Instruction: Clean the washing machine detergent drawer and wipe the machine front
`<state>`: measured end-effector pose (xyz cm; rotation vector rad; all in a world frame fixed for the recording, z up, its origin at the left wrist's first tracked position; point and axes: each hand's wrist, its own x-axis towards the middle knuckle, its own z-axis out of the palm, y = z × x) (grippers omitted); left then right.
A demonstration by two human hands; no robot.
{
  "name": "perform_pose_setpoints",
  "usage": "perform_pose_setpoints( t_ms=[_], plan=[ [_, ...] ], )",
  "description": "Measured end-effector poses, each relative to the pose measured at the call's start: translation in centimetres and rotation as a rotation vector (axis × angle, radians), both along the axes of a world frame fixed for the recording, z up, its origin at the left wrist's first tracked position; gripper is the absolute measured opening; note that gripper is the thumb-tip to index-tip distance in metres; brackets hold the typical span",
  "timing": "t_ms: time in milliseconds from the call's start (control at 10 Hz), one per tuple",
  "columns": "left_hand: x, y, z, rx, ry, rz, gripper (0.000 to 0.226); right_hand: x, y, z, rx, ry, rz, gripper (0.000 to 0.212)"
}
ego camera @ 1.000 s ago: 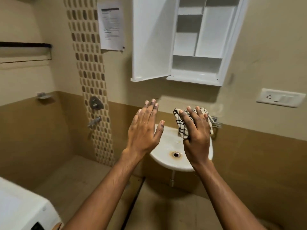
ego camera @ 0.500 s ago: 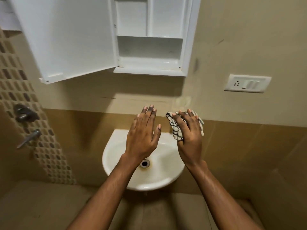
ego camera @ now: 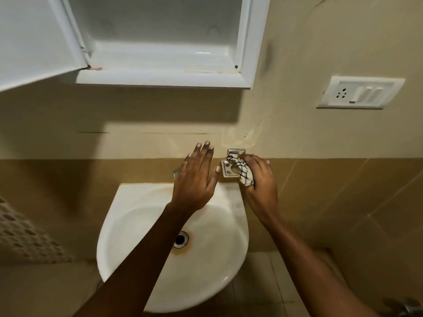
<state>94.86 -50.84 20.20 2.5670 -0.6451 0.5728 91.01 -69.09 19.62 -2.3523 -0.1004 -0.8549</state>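
Washing machine and detergent drawer, neither is in sight here, so the machine sits somewhere outside this view and we're at the wash corner instead. Overhead the white wall cabinet [ego camera: 160,75] hangs with its door [ego camera: 34,42] swung wide, and below it the white sink [ego camera: 217,259] juts from the tiled wall. The left hand [ego camera: 196,179] is flat and relaxed, fingers straight, holding nothing, poised over the back rim of the sink. The right hand [ego camera: 261,181] has its fingers curled round a checked cloth [ego camera: 242,170], bunched up against a small white wall holder [ego camera: 227,169] just right of the sink. My read: this is the prep step, getting the cloth ready at the sink, and no cleaning of the drawer or the front can be seen from here. Next, I'd say, the free hand needs to find the tap [ego camera: 175,173] while the cloth comes over the bowl and under the water, then gets a good squeeze so it doesn't drip on the way to the machine. Hard to make out: the tap is almost wholly behind the left hand, only a metal sliver peeking out. Whether the cloth is wet, I can't tell. The right fingertips are buried in the fabric, the cabinet top is cut off, and a blurred metal object [ego camera: 409,307] sits at the bottom right corner.
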Motion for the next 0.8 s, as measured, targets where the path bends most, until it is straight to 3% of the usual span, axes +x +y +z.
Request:
perform_pose_setpoints(
  t_ms=[200,400,600,800],
  plan=[
    [4.2,-1.2,-2.3,0.027,0.094,0.021,0.061,6.2,-1.8,-0.5,-0.161,0.091,-0.202,0.058],
    [6.8,-1.0,-4.4,0.000,0.118,0.035,0.059,9.2,-0.8,-5.1,-0.453,0.506,-0.044,0.063],
    [7.0,-0.8,-5.6,0.008,0.116,0.040,0.059,8.7,-0.8,-5.1,-0.428,0.579,-0.008,0.084],
    [4.9,0.1,-4.8,-0.043,0.037,0.041,0.059,6.4,1.2,-3.9,-0.223,0.389,-0.015,0.077]
  ],
)
